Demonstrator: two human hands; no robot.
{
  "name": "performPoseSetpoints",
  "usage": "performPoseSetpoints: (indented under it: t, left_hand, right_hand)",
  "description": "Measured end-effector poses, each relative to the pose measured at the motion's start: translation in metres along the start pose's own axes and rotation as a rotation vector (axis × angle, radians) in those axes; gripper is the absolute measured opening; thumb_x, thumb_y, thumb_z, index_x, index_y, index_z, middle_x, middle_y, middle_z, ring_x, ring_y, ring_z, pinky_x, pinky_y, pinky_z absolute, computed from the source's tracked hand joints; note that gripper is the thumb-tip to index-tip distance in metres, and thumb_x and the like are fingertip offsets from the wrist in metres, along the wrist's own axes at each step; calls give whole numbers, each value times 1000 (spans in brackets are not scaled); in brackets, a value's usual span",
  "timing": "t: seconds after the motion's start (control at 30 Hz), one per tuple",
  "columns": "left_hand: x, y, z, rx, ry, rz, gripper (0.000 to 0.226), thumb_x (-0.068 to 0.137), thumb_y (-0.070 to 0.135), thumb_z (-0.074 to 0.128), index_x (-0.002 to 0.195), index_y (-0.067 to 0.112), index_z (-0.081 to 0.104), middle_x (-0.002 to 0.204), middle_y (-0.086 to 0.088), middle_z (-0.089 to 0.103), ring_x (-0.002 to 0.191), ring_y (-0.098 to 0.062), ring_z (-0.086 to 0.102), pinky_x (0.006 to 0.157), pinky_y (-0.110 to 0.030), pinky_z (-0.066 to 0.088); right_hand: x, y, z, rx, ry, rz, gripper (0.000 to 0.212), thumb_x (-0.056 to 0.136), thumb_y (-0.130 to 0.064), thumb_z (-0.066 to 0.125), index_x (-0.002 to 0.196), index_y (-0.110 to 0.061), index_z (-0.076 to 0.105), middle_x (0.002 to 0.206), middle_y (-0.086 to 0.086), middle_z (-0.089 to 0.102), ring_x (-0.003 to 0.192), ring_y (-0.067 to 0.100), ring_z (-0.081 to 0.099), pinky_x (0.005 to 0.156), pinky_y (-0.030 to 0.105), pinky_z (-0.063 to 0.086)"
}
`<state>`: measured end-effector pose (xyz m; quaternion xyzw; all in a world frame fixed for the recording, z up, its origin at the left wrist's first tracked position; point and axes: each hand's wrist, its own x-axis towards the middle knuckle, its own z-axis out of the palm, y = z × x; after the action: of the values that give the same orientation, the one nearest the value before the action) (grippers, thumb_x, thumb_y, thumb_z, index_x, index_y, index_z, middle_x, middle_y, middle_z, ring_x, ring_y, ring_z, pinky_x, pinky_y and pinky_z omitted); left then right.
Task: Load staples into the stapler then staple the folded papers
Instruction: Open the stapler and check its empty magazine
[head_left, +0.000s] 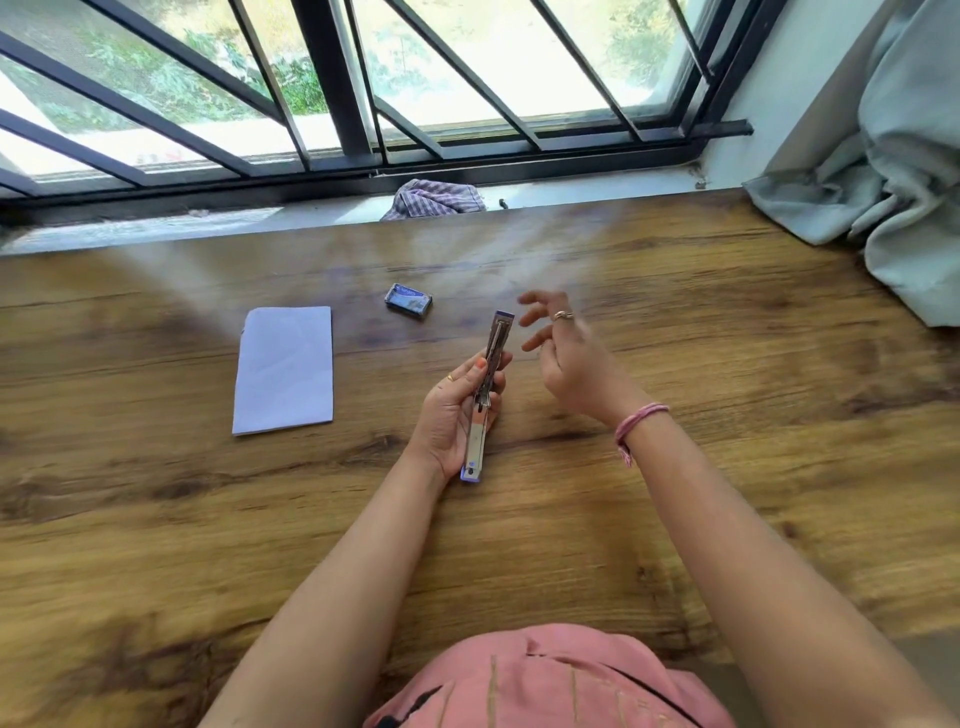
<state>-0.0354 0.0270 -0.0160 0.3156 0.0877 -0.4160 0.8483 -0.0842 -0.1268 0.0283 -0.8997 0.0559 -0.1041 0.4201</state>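
**One stapler opened flat, staples yet to be fetched**

One stapler (485, 387) is held swung fully open, lying end to end in the left hand (452, 415), thumb pressed on its middle, raised over the wooden table (675, 467). Its metal channel is turned upward; whether staples sit in it cannot be told. The right hand (563, 358) hovers just beside the far end, fingers loosely spread and blurred, nothing gripped. The staple box (409, 300) lies on the table just beyond, apart from both hands. Folded papers (284, 368) wait well to the left, untouched.

Loading appears to be the step in hand. The channel is best kept level and steady, so that a strip can be dropped in legs down. The box should be reached with the free hand alone. The stapler should be closed only once the strip is seated flat.
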Motion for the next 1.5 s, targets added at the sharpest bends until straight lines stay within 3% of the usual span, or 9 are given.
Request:
performPoseSetpoints:
  t: [0.3, 0.43, 0.6, 0.73, 0.9, 1.07, 1.17, 1.27, 1.5]
  left_hand:
    - [-1, 4, 4, 132, 25, 36, 22, 91, 5, 52, 111, 3, 63, 101, -9, 71, 65, -9, 62, 53, -16, 51]
    - [1, 17, 5, 517, 61, 185, 26, 92, 5, 56, 116, 2, 62, 96, -8, 67, 64, -7, 57, 57, -18, 50]
    - [1, 38, 16, 1024, 65, 269, 28, 91, 9, 59, 119, 10, 63, 80, -2, 60, 70, -9, 55, 69, -24, 51]
    - [4, 45, 16, 1513, 2, 356, 45, 86, -1, 56, 127, 17, 59, 103, 3, 62, 58, 0, 49, 62, -13, 41]
    - [8, 50, 1, 1822, -266, 540, 47, 85, -10, 52, 129, 9, 57, 122, -10, 58, 103, -20, 57, 85, -8, 37]
    - [6, 57, 1, 1876, -296, 580, 48, 87, -10, 52, 130, 11, 56, 122, -9, 57, 105, -13, 49, 91, -16, 35]
    - [6, 61, 4, 1877, -312, 576, 47, 86, -12, 52, 128, 9, 58, 120, -8, 58, 103, -12, 49, 88, -6, 32]
    - [6, 61, 6, 1844, -265, 523, 47, 87, -9, 53, 129, 11, 57, 122, -6, 58, 104, -15, 54, 91, -17, 39]
    - [5, 64, 11, 1313, -31, 238, 40, 85, 1, 65, 122, 15, 59, 113, -1, 63, 89, -11, 62, 81, -17, 52]
  right_hand:
    - [-4, 10, 12, 113, 15, 106, 52, 85, 8, 40, 130, -18, 38, 108, 5, 57, 86, 15, 64, 74, 28, 53]
    - [-10, 17, 22, 271, 30, 248, 50, 85, 9, 37, 128, -17, 40, 108, 6, 57, 88, 15, 66, 67, 15, 47]
    - [-15, 30, 33, 384, 67, 355, 51, 83, 12, 35, 119, -24, 43, 102, 4, 57, 83, 16, 66, 83, 25, 48]
    - [-16, 32, 32, 426, 76, 384, 51, 83, 13, 34, 119, -22, 45, 101, 3, 56, 82, 16, 65, 80, 24, 48]
    - [-17, 34, 26, 352, 97, 350, 51, 79, 5, 36, 120, -25, 46, 105, 5, 60, 88, 17, 64, 83, 31, 50]
    - [-15, 30, 15, 201, 116, 255, 48, 85, 8, 37, 126, -15, 47, 107, 3, 56, 93, 14, 58, 79, 8, 44]
    - [-14, 29, 12, 177, 116, 216, 49, 85, 9, 36, 127, -14, 46, 110, 5, 55, 98, 14, 57, 84, 14, 45]
    - [-13, 27, 12, 144, 137, 155, 53, 82, 12, 35, 127, -14, 47, 110, 5, 55, 100, 15, 56, 90, 23, 46]
    - [-14, 30, 18, 158, 126, 141, 48, 85, 6, 42, 126, -17, 48, 114, 6, 54, 98, 14, 57, 84, 18, 47]
